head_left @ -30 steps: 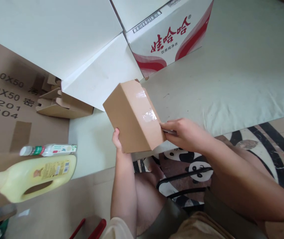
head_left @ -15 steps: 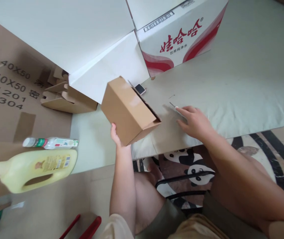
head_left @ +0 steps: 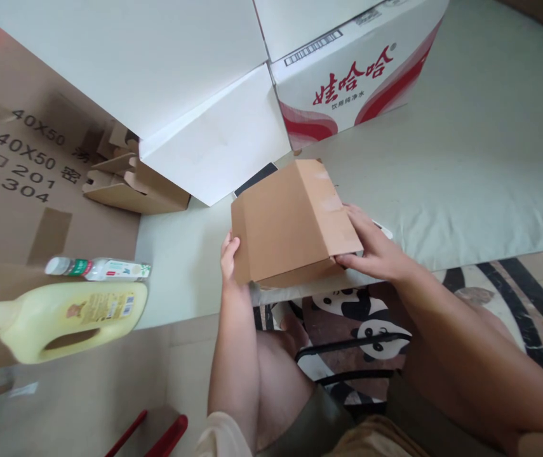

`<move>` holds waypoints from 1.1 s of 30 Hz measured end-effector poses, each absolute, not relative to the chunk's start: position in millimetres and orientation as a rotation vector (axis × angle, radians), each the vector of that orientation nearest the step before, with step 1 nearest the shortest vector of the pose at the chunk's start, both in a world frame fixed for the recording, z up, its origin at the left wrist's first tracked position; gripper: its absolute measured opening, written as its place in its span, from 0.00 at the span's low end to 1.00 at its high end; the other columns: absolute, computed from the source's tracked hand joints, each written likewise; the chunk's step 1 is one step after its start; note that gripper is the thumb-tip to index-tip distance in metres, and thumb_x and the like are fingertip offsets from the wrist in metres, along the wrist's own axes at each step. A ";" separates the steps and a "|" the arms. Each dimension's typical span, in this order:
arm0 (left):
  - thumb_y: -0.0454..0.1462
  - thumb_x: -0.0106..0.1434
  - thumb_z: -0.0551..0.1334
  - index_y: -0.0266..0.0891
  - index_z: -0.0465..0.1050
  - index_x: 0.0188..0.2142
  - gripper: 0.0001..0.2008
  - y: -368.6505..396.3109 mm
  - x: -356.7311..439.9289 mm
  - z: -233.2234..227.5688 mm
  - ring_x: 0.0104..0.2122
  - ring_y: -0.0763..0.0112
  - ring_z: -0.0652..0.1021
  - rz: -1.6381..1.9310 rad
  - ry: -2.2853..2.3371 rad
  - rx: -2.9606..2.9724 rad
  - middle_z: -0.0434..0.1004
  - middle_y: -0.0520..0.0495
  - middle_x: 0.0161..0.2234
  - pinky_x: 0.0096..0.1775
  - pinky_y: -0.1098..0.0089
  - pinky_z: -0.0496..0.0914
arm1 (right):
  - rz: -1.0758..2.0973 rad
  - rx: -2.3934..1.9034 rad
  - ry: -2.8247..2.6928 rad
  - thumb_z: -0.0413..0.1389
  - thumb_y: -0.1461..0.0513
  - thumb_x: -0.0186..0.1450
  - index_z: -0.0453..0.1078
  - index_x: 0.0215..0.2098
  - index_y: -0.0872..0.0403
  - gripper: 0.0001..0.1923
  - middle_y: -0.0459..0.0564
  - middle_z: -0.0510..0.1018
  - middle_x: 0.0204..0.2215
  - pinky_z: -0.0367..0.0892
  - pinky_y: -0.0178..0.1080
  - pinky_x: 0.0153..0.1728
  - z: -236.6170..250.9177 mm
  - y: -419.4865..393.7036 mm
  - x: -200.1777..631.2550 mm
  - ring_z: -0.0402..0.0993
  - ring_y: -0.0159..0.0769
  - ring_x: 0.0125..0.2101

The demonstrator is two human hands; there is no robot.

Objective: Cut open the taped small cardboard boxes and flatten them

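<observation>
Clasping the brown cardboard box (head_left: 281, 225) from both sides over the worktop's (head_left: 452, 184) near edge, the left hand (head_left: 229, 255) and right hand (head_left: 371, 244) seem to be opening it, next calling for steady left support.

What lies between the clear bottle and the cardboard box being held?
The head view shows pale green cloth, then the left hand at the edge of the cardboard box.

Two hands (head_left: 229, 255) (head_left: 375, 246) are shown. At least three brown boxes (head_left: 278, 222) (head_left: 159, 193) (head_left: 9, 181) can be counted, plus one red-lettered white box (head_left: 347, 95). Two bottles (head_left: 113, 270) (head_left: 64, 314) and two red bars (head_left: 167, 437) (head_left: 127, 433) are also seen.
</observation>
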State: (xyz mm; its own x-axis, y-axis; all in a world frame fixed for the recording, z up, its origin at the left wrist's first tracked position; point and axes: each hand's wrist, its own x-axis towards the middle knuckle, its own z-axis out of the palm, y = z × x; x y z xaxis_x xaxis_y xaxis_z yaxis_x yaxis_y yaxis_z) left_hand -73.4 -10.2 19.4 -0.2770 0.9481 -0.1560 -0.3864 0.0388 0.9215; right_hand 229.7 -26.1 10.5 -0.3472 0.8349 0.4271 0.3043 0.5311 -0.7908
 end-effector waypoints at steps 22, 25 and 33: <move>0.51 0.53 0.70 0.39 0.80 0.35 0.18 -10.8 -72.8 9.4 0.32 0.64 0.82 1.508 1.291 0.553 0.84 0.47 0.32 0.33 0.68 0.71 | 0.911 -1.358 -1.558 0.63 0.49 0.58 0.69 0.40 0.50 0.18 0.47 0.76 0.28 0.68 0.42 0.29 18.7 -27.3 215.9 0.72 0.40 0.28; 0.51 0.52 0.72 0.39 0.79 0.34 0.19 -8.3 -73.0 4.6 0.32 0.65 0.81 1.545 1.386 0.547 0.83 0.48 0.31 0.33 0.69 0.70 | 0.874 -1.389 -1.524 0.64 0.50 0.57 0.66 0.34 0.49 0.16 0.45 0.73 0.26 0.65 0.40 0.28 19.1 -28.3 215.0 0.70 0.38 0.27; 0.53 0.53 0.70 0.39 0.75 0.30 0.19 -1.6 -74.0 6.7 0.27 0.69 0.80 1.530 1.362 0.555 0.79 0.51 0.26 0.31 0.70 0.71 | 0.996 -1.311 -1.144 0.52 0.48 0.68 0.64 0.28 0.49 0.17 0.43 0.65 0.22 0.61 0.38 0.29 22.4 -28.7 213.7 0.62 0.34 0.25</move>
